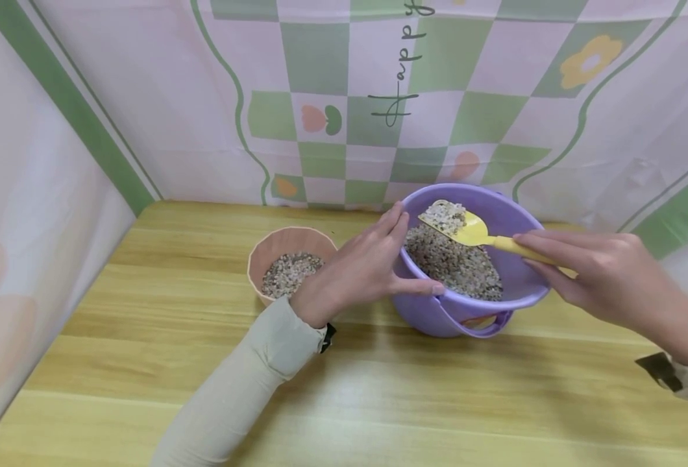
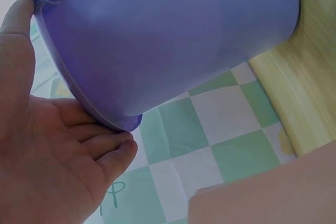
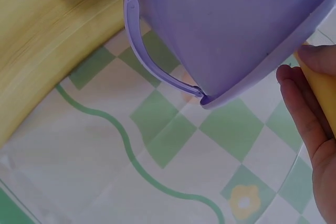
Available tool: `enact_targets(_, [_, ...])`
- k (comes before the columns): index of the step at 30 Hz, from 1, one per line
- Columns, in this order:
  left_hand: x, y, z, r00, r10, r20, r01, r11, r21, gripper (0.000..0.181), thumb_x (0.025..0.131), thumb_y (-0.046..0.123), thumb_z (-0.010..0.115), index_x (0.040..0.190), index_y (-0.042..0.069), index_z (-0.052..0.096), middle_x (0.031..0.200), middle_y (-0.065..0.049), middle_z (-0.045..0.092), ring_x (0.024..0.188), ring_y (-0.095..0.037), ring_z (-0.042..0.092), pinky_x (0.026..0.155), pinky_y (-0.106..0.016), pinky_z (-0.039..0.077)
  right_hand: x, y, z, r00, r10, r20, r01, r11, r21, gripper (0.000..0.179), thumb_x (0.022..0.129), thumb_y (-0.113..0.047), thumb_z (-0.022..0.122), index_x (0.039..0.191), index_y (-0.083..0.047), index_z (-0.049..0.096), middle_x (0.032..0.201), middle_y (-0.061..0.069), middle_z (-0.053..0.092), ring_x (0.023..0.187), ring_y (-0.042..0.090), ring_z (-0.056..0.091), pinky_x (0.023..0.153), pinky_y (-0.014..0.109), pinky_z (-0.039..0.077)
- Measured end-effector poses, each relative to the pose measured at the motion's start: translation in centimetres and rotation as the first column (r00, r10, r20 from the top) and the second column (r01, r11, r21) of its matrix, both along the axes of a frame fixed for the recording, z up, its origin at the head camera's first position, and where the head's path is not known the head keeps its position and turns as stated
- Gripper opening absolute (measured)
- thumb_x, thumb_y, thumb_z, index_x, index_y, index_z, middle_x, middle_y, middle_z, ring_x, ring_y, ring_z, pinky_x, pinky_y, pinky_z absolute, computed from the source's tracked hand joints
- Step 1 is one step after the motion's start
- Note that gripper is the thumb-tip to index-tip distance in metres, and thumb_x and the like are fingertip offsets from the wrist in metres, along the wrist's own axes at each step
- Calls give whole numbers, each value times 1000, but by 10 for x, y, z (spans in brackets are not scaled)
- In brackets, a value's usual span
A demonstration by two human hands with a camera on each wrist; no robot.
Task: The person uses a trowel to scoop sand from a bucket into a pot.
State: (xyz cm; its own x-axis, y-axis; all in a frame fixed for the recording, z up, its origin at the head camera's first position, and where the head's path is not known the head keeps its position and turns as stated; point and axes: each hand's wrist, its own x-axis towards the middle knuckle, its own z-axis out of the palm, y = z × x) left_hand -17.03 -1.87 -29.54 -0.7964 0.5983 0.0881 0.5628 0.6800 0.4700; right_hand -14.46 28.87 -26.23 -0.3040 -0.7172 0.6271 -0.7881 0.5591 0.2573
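A purple bucket (image 1: 472, 303) holds a bed of mixed small pebbles (image 1: 457, 263). My left hand (image 1: 367, 263) spans the left side of its rim, with the thumb by the handle joint and the fingers stretched to the back of the rim. In the left wrist view, the fingers (image 2: 100, 153) rest at the rim, fairly straight. With my right hand (image 1: 607, 272) I grip a yellow toy shovel (image 1: 474, 230) by its handle (image 3: 319, 95). Its blade carries a heap of pale pebbles (image 1: 444, 216) above those in the bucket.
A pink faceted bowl (image 1: 260, 259) with pebbles (image 1: 291, 272) stands left of the bucket, partly covered by my left wrist. The bucket's handle (image 1: 484, 331) hangs down in front. Behind the wooden table (image 1: 145, 357) hangs a checkered cloth (image 1: 315, 58).
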Motion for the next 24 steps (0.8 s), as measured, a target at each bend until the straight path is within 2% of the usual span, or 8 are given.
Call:
enact_targets(6, [1,-1,-1,1000,-3,14,3,1000,18,124,76,83,55,160,6,6,166,-7,-10,150,-27,15,117,-39,27,3,-2,5,1000,5,-7,-5,1000,0,55,106,-41,41,94,-3,78,89,17,75,63,35,70,40,39,48])
enact_targets(12, [2,-4,-3,999,-11,39,10,999,31,122,78,83,52,160,8,2,164,-5,-16,151,-23,7,118,-38,21,5,-3,8,1000,8,-17,-8,1000,-1,54,106,-41,41,94,-3,78,89,17,75,64,36,70,39,39,48])
enact_targets(18, [4,-10,-2,999,2,54,-4,999,35,119,80,82,51,160,10,0,163,-2,-18,151,-25,9,118,-39,21,6,-5,10,999,20,-28,-21,1000,-18,53,106,-40,42,93,-3,78,87,18,74,61,36,69,35,34,43])
enact_targets(24, [6,-23,-1,999,8,31,-10,999,41,113,86,75,52,160,6,3,164,-5,-15,151,-24,6,119,-39,18,8,-7,12,999,29,-32,-31,999,-36,53,106,-41,43,93,-3,78,87,18,75,61,36,69,35,32,42])
